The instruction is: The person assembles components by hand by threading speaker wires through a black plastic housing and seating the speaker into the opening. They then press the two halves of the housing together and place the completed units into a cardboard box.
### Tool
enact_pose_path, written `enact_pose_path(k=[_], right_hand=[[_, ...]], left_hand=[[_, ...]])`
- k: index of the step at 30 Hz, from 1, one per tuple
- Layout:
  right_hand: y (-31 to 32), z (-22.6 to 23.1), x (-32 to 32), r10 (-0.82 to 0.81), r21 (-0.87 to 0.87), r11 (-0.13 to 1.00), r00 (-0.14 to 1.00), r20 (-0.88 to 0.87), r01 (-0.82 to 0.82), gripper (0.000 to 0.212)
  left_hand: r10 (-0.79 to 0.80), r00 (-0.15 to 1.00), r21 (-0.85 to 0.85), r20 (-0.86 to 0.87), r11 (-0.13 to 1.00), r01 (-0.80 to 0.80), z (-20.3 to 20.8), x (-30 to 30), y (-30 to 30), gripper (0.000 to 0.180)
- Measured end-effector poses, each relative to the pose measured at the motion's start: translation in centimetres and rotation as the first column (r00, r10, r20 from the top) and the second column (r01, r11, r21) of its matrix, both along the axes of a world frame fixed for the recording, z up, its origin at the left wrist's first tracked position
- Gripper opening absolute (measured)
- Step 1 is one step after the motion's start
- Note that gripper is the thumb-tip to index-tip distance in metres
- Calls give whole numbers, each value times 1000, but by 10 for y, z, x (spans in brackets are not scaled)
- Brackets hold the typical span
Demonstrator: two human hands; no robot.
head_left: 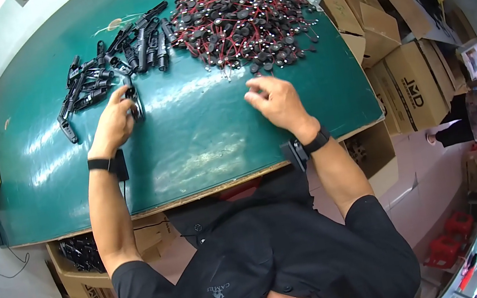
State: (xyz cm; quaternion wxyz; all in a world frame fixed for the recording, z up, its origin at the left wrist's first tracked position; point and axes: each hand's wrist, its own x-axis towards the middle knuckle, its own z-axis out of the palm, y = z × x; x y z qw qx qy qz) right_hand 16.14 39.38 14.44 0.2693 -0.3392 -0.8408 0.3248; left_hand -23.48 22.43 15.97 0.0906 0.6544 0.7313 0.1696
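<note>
A hand could pass across the near half of the green table (pixel 203 161); red-wired discs (pixel 244 31) obstruct far right, black parts (pixel 142 48) far left.

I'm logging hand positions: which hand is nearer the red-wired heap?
Right: the right hand is in front of the red-wired heap; the left hand is farther off, to its front left.

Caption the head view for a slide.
Left hand holding a black part, right hand near a heap of red-wired black discs, other black parts on the green table.
</note>
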Motion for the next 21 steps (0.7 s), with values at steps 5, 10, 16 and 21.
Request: enact_pose_path(k=[5,10,16,21], right_hand=[[35,-15,-1,-165,397,907,986,26,142,30],[34,-16,-2,-115,299,953,974,196,52,29],[12,-11,13,85,210,976,993,-85,-66,27],[-5,-6,21,81,160,986,983,-163,-54,28]], left_hand=[[-5,992,32,123,1000,1,18,52,-36,15],[29,981,23,194,999,-34,20,91,-55,20],[58,973,85,224,993,-79,16,120,-55,27],[75,979,147,187,984,-103,10,135,-48,36]])
